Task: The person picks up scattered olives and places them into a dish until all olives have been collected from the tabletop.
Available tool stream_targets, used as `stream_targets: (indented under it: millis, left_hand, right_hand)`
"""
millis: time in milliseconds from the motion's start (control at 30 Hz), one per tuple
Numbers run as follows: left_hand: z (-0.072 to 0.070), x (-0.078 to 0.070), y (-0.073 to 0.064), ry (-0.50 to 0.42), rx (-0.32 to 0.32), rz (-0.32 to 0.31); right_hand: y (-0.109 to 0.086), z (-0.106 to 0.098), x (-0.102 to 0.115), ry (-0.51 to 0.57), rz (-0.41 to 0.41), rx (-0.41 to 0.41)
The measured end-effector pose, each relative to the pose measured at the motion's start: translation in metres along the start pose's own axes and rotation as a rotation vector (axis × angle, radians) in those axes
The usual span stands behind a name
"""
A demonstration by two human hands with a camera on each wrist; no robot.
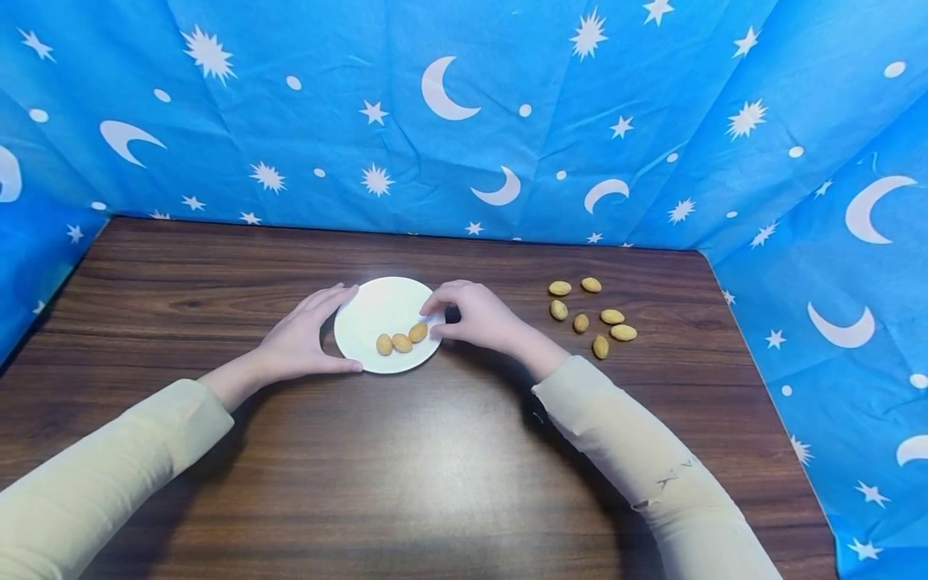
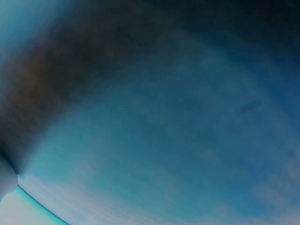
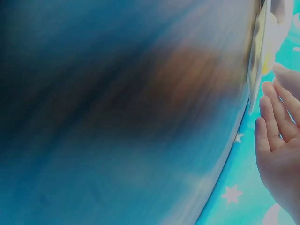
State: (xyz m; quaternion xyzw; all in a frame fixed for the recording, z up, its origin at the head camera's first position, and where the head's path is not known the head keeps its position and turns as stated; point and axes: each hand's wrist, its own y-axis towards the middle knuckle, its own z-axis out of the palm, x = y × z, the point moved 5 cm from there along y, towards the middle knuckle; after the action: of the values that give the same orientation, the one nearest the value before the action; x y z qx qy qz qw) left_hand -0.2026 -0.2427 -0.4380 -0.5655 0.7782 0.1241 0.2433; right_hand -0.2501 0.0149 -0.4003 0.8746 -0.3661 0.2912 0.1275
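Observation:
A round white plate (image 1: 391, 300) lies on the table. Three small oval, yellow-brown nuts (image 1: 402, 343) sit in a slanting row on its front half. My left hand (image 1: 300, 337) spans the plate's left side, straight fingers at the back rim and thumb at the front rim. Over the right rim is my right hand (image 1: 478, 318), thumb and fingers apart, fingertips close beside the rightmost nut (image 1: 418, 332). In the right wrist view, the right hand's fingers (image 3: 276, 117) extend toward the plate, seen edge-on. Only a fingertip (image 2: 6, 178) of the left hand shows in the left wrist view.
Several more of the same nuts (image 1: 581, 323) lie loosely scattered on the dark wooden table (image 1: 406, 483), right of the plate. Blue cloth (image 1: 536, 64) with white moons and stars hangs along the table's back and sides.

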Motion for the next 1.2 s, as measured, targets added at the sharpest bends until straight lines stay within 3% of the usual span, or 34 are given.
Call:
stream_targets:
  millis: [367,700,1200]
  left_hand:
    - [0.000,0.000,0.000,-0.001,-0.006,0.007]
    - [0.002,0.002,0.003,0.008,-0.005,0.010]
    - [0.002,0.002,0.001,0.012,-0.002,0.006]
  right_hand:
    - [-0.024,-0.033,-0.030,0.057,0.051,-0.125]
    - [-0.062,-0.062,-0.058,0.095,0.120,-0.242]
    - [-0.103,-0.085,-0.098,0.130,0.255,-0.288]
